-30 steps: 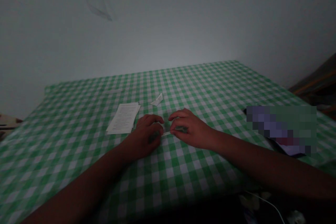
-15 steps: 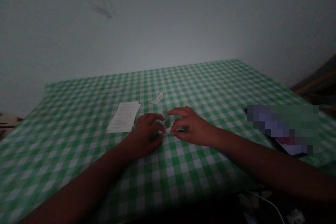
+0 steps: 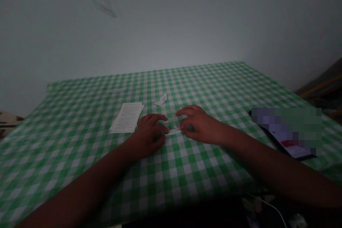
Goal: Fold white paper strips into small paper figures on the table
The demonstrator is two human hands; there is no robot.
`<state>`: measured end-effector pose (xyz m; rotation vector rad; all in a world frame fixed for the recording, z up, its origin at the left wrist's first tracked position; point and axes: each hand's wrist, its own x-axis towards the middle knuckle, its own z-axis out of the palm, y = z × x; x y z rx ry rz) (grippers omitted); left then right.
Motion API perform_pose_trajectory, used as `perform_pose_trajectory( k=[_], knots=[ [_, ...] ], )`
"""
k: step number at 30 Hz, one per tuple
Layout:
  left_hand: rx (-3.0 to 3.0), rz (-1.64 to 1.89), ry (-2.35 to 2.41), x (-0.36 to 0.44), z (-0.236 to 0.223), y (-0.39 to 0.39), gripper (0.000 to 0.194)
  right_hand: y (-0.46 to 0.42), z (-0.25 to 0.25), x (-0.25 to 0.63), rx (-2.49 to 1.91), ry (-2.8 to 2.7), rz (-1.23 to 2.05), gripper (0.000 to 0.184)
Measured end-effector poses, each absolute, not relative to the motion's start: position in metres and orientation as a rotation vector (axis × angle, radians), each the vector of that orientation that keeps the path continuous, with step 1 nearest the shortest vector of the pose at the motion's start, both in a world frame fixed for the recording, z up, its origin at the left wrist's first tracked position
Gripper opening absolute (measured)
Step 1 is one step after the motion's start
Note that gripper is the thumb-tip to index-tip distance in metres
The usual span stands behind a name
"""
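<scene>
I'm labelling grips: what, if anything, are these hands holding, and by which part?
A narrow white strip, apparently paper, pinched near its ends: the left hand at one, the right hand at the other.

Dim, flat light, darkest along the bottom

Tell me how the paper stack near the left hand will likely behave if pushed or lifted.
The paper stack would probably slide apart when pushed: its edges sit unevenly and no binding shows. It looks thin, so likely light and bendy when lifted. Lying flat, it seems unlikely to roll.
</scene>
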<state>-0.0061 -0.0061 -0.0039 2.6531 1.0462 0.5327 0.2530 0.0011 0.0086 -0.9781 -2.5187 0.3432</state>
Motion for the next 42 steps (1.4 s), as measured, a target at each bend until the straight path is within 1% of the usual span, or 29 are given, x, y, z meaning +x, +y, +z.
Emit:
perform_pose_trajectory(
  k=[4,14,24,36,42],
  knots=[
    [2.628,0.542,1.046,-0.008,-0.007,-0.004,0.021,0.001,0.006,0.252,-0.971,-2.540,0.359,0.008],
    [2.608,0.502,1.024,-0.009,-0.006,-0.002,0.018,-0.002,0.006,0.251,-0.941,-2.599,0.288,0.011],
    [2.562,0.476,0.985,-0.009,-0.002,-0.004,0.014,-0.004,0.007,0.252,-0.941,-2.619,0.271,0.011],
    [2.569,0.516,0.938,-0.005,-0.003,-0.007,0.013,-0.011,0.004,0.242,-0.884,-2.628,0.113,0.011],
    [2.534,0.508,0.949,-0.004,-0.003,-0.005,0.013,-0.009,0.000,0.244,-0.850,-2.620,0.105,0.012]
  ],
)
